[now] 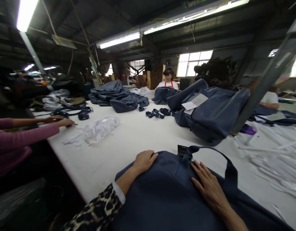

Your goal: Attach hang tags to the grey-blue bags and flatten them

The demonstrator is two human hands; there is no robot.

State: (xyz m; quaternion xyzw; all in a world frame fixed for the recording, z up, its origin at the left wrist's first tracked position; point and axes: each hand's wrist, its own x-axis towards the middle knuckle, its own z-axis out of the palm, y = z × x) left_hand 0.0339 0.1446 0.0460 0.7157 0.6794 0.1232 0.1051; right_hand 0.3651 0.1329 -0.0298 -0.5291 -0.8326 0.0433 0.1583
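A large navy blue bag [167,195] lies on the table right in front of me. My left hand [144,159] grips its far upper edge, the fingers curled over the side and partly hidden, with the thumb on the near face. Flat on the fabric, fingers stretched out, rests my right hand [207,183], beside the base of the carry handle. That handle, a dark webbing strap [231,170], arches up at the right. A black hang tag [182,150] sticks out past the bag's far edge, between my hands.
More navy bags [210,109] with white papers stand across the white table [95,170]. Behind lie piled blue fabric [116,93] and short straps [159,113]. Clear plastic bags [101,130] lie left of centre. A co-worker's hands [63,122] work at the left edge; a metal post [260,83] rises at right.
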